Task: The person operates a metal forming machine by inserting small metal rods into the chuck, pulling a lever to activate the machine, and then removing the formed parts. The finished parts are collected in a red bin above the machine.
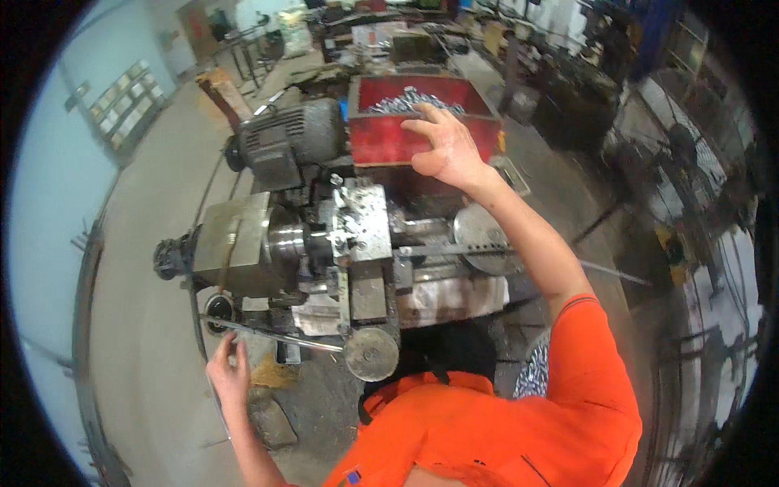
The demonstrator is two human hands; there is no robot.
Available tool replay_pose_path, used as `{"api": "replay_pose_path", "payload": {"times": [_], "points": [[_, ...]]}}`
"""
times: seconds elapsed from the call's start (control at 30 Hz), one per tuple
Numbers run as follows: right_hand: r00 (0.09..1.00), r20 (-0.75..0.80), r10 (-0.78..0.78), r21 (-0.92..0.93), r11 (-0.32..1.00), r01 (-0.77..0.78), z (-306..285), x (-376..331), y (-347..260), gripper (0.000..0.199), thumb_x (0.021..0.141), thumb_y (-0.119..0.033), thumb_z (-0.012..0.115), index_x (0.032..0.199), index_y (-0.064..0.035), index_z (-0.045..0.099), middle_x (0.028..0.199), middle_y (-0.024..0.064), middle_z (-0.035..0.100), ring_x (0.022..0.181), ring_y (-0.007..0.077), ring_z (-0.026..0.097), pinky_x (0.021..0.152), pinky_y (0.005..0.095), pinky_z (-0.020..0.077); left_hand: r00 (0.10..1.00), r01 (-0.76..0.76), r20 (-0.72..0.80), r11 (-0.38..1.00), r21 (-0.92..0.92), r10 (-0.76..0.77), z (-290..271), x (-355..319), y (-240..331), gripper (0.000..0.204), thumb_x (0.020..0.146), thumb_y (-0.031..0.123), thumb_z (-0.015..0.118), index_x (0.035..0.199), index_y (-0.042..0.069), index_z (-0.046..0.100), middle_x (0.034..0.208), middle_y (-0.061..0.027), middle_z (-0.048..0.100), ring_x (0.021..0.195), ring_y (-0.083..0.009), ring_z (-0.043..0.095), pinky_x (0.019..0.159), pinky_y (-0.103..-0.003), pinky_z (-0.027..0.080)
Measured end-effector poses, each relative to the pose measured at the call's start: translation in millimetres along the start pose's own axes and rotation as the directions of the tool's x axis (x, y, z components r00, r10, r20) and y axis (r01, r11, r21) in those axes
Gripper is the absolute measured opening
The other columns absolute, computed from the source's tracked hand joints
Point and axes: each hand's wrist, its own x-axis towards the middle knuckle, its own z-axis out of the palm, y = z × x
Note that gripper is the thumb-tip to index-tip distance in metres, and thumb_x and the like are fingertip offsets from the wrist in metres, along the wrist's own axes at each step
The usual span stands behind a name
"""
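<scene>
"Right grip (452, 152): is it holding anything?"

"No, it's hovering released over the front wall of the red box (385, 144), with the fingers bent forward and the thumb standing apart."

"And the small metal parts (410, 103)?"

"They're lying heaped inside that box, just beyond the fingertips. Whether any finger is touching them, I cannot tell."

"What's the left grip (230, 375) doing?"

"It's hanging low on the left, loosely curled and unclenched, with its fingertips just below a thin metal bar (276, 334). Whether they're touching it, I cannot tell."

"Is anything standing in the way?"

"The box's front wall is rising between the body and the heap. A greasy machine (367, 223) is filling the space between the two grips, and the bar is running to a round metal disc (372, 355) at its near side. A motor (292, 134) is sitting left of the box, and more shiny parts (531, 375) are lying beside the orange shirt (487, 422)."
</scene>
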Motion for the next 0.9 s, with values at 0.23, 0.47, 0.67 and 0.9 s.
{"api": "replay_pose_path", "payload": {"times": [0.23, 0.47, 0.67, 0.9], "points": [[0.896, 0.143, 0.421, 0.128, 0.889, -0.439, -74.5, -180.0, 49.5, 0.043, 0.06, -0.016, 0.058, 0.101, -0.0018, 0.063, 0.119, 0.0181, 0.054, 0.094, 0.0322, 0.06, 0.081, 0.0357, 0.0472, 0.9, -0.258, 0.384, 0.962, 0.088, 0.206, 131.4, 15.2, 7.4, 0.021, 0.084, 0.022, 0.059, 0.095, 0.004, 0.064, 0.069, -0.014, 0.063, 0.063, -0.0272, 0.061, 0.06, -0.036, 0.046], [0.254, 0.267, 0.93, -0.567, 0.365, -0.738, -117.9, -471.3, 96.1, 0.024, 0.061, -0.018, 0.061, 0.081, -0.0066, 0.067, 0.09, 0.018, 0.064, 0.088, 0.0337, 0.061, 0.078, 0.0417, 0.0499, 0.788, 0.11, 0.611, 0.994, -0.023, -0.074, 154.4, 20.7, -16.5, 0.02, 0.084, 0.021, 0.059, 0.09, 0.001, 0.062, 0.065, -0.01, 0.059, 0.056, -0.0156, 0.054, 0.057, -0.031, 0.043], [0.037, 0.588, 0.808, -0.709, 0.537, -0.457, -84.3, -570.0, 91.0, 0.034, 0.062, -0.019, 0.06, 0.093, -0.0069, 0.067, 0.121, 0.012, 0.055, 0.111, 0.0286, 0.052, 0.093, 0.0403, 0.0419, 0.783, 0.112, 0.619, 0.993, -0.041, -0.063, 156.7, 26.7, -17.7, 0.019, 0.086, 0.018, 0.058, 0.091, 0.0, 0.061, 0.064, -0.0052, 0.057, 0.054, -0.0093, 0.048, 0.051, -0.027, 0.039], [0.059, 0.676, 0.734, -0.702, 0.667, -0.251, -91.1, -561.8, 100.5, 0.042, 0.066, -0.032, 0.066, 0.099, -0.0073, 0.067, 0.121, 0.0089, 0.054, 0.121, 0.0259, 0.041, 0.102, 0.044, 0.0304, 0.851, 0.066, 0.525, 0.996, -0.067, -0.021, 160.7, 24.2, -12.1, 0.016, 0.085, 0.016, 0.058, 0.083, 0.0, 0.061, 0.06, -0.0037, 0.055, 0.051, -0.0095, 0.047, 0.049, -0.027, 0.038]]}}
